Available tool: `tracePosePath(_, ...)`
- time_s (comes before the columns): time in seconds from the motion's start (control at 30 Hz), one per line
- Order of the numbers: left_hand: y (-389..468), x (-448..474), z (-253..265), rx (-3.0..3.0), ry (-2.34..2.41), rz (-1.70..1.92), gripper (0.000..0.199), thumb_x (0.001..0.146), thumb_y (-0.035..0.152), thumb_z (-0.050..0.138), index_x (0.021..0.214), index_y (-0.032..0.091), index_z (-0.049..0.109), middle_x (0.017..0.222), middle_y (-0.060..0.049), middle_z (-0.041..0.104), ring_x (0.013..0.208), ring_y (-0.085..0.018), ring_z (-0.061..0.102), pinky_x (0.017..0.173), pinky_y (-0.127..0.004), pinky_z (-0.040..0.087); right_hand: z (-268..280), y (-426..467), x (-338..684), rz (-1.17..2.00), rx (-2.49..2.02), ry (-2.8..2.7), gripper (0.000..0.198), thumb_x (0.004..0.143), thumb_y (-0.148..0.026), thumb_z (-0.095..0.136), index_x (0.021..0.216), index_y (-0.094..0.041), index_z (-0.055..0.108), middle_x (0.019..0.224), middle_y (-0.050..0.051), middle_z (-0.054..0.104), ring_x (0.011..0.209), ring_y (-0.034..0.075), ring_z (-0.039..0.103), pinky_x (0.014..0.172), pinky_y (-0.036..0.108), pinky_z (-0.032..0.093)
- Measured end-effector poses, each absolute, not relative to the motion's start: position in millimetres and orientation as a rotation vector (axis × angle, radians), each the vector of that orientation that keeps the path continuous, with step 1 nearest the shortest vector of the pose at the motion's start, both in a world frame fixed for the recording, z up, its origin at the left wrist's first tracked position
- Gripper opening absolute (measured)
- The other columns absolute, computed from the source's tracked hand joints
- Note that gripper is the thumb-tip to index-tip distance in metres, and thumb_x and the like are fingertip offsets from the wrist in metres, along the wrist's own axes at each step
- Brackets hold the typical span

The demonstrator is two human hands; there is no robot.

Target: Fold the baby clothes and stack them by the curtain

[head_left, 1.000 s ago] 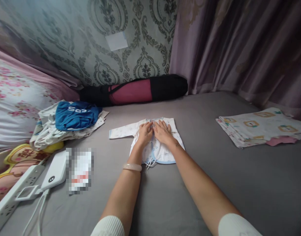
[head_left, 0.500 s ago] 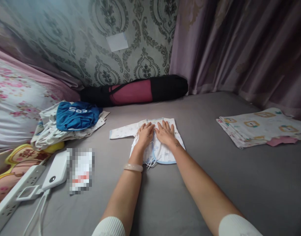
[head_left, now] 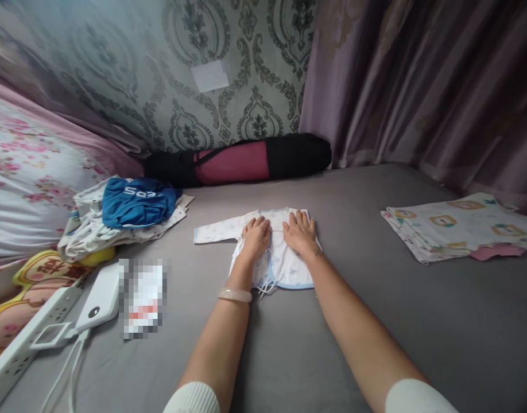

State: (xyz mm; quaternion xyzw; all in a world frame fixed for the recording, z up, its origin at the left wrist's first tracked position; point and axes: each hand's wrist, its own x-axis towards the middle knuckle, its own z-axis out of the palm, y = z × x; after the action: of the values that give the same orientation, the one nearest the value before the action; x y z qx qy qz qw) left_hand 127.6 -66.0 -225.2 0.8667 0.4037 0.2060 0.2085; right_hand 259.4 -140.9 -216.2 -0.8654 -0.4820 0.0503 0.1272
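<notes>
A small white baby shirt (head_left: pixel 291 269) with blue trim and a faint print lies on the grey sheet. Its left sleeve stretches out flat to the left; the other sleeve does not show spread out on the right. White tie strings hang loose at the bottom hem. My left hand (head_left: pixel 256 236) rests flat on the upper middle of the shirt, fingers out. Over the shirt's upper right side, near the shoulder, lies my right hand (head_left: pixel 301 232), palm down with fingers spread.
At left sit a blue garment (head_left: pixel 138 203) on a heap of clothes, a white power bank (head_left: pixel 100 295), a power strip (head_left: pixel 20 350) and a yellow cartoon cushion (head_left: pixel 35 275). A folded cloth stack (head_left: pixel 461 226) lies at right. A black and red long bag (head_left: pixel 237 160) lines the wall.
My right hand has slid right across the shirt, away from my left hand, toward the right shoulder. My left hand stays in about the same place on the shirt.
</notes>
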Motion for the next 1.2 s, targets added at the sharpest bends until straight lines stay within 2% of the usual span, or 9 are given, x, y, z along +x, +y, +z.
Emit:
tracePosePath(0.17, -66.5, 125.3, -224.7, 2.443, 1.137, 0.553, 0.031, 0.092, 0.028, 0.045, 0.118, 0.028, 0.061, 0.138, -0.008, 0.053, 0.133, -0.033, 0.036, 0.108, -0.05, 0.024, -217.9, -141.7, 265.4, 0.095, -2.545, -1.356, 0.06, 0.098, -0.038, 0.027, 0.147, -0.002, 0.033, 0.155, 0.019, 0.027, 0.143, 0.031, 0.018, 0.114, 0.05, 0.013)
tracePosePath(0.33, -68.8, 123.0, -217.5, 2.356, 1.1, 0.577, 0.028, 0.088, 0.025, 0.052, 0.113, 0.025, 0.064, 0.134, -0.009, 0.058, 0.132, -0.035, 0.038, 0.109, -0.052, 0.023, -221.2, -142.7, 273.8, 0.05, -2.596, -1.271, 0.062, 0.098, -0.039, 0.029, 0.145, 0.001, 0.033, 0.152, 0.021, 0.031, 0.14, 0.032, 0.026, 0.112, 0.05, 0.018)
tracePosePath(0.43, -68.4, 119.0, -206.4, 2.302, 1.109, 0.604, 0.03, 0.086, 0.024, 0.056, 0.114, 0.024, 0.065, 0.13, -0.01, 0.061, 0.13, -0.033, 0.042, 0.109, -0.05, 0.026, -221.0, -145.2, 279.2, 0.035, -2.604, -1.248, 0.06, 0.098, -0.037, 0.03, 0.144, 0.001, 0.034, 0.151, 0.022, 0.033, 0.139, 0.032, 0.027, 0.112, 0.05, 0.019)
tracePosePath(0.6, -56.5, 100.0, -189.1, 2.093, 1.199, 0.674, 0.036, 0.086, 0.03, 0.055, 0.119, 0.018, 0.064, 0.122, -0.012, 0.066, 0.106, -0.027, 0.061, 0.1, -0.042, 0.042, -213.3, -145.3, 275.2, 0.005, -2.577, -1.26, 0.057, 0.098, -0.034, 0.029, 0.143, 0.001, 0.036, 0.152, 0.022, 0.031, 0.142, 0.032, 0.022, 0.114, 0.051, 0.014)
tracePosePath(0.8, -29.4, 70.9, -192.5, 1.649, 1.256, 0.992, 0.027, 0.083, 0.027, 0.056, 0.101, 0.013, 0.068, 0.106, -0.014, 0.071, 0.103, -0.024, 0.065, 0.093, -0.035, 0.048, -213.3, -135.2, 257.7, 0.112, -2.51, -1.38, 0.064, 0.099, -0.04, 0.029, 0.147, 0.002, 0.029, 0.155, 0.021, 0.026, 0.144, 0.031, 0.018, 0.116, 0.042, 0.014)
tracePosePath(0.97, -12.3, 52.9, -199.1, 1.228, 1.431, 1.153, 0.026, 0.078, 0.027, 0.056, 0.097, 0.012, 0.067, 0.094, -0.011, 0.071, 0.087, -0.021, 0.068, 0.08, -0.033, 0.052, -219.7, -133.1, 257.1, 0.112, -2.543, -1.391, 0.066, 0.099, -0.043, 0.027, 0.146, 0.004, 0.03, 0.155, 0.021, 0.025, 0.144, 0.031, 0.017, 0.117, 0.042, 0.011)
tracePosePath(1.1, -4.7, 38.1, -202.3, 1.133, 1.651, 1.25, 0.028, 0.077, 0.027, 0.053, 0.097, 0.013, 0.066, 0.091, -0.01, 0.07, 0.089, -0.022, 0.067, 0.075, -0.03, 0.052, -220.1, -133.5, 258.2, 0.078, -2.549, -1.406, 0.065, 0.099, -0.042, 0.028, 0.146, 0.003, 0.031, 0.154, 0.022, 0.027, 0.144, 0.032, 0.019, 0.116, 0.043, 0.012)
tracePosePath(1.2, -1.9, 26.5, -202.9, 1.161, 1.849, 1.229, 0.029, 0.076, 0.025, 0.052, 0.099, 0.015, 0.066, 0.093, -0.01, 0.07, 0.094, -0.024, 0.065, 0.08, -0.034, 0.05, -220.2, -133.4, 258.8, 0.057, -2.544, -1.412, 0.062, 0.099, -0.038, 0.031, 0.145, 0.003, 0.034, 0.153, 0.022, 0.029, 0.143, 0.032, 0.021, 0.116, 0.043, 0.014)
